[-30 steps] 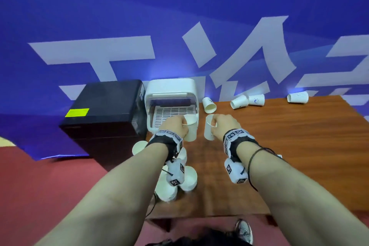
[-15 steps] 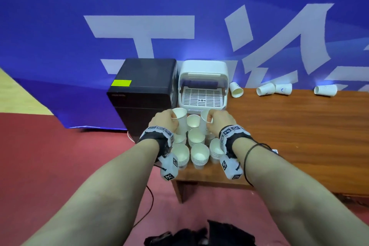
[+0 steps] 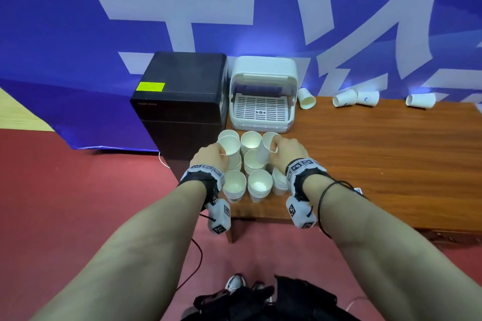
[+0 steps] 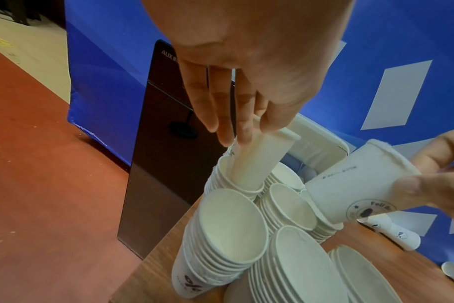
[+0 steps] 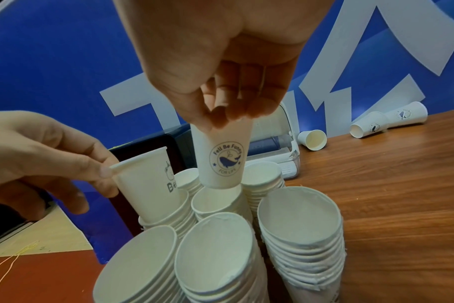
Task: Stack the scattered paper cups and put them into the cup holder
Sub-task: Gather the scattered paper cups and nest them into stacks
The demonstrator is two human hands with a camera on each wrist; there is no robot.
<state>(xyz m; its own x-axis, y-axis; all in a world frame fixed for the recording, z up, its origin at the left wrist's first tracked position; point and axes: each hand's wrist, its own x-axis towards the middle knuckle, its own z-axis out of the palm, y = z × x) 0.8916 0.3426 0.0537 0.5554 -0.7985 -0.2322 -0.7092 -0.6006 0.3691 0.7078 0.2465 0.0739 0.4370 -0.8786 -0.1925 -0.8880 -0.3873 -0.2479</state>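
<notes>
White paper cup (image 5: 222,155) pinched at the rim by right hand (image 3: 288,150), its base just over a middle stack (image 5: 215,202). Left hand (image 3: 211,157) pinches a second cup (image 4: 259,162), base in the left stack (image 4: 228,180). Cup holder (image 3: 262,96) behind stacks on wooden table (image 3: 391,154); loose cups (image 3: 344,98) beyond.

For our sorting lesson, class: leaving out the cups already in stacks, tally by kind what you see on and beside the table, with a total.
Held cups, one in the left hand, one in the right hand: 2
Loose cups on their sides on the table: 4
White cup holder: 1
Black cabinet: 1
Total: 8
</notes>
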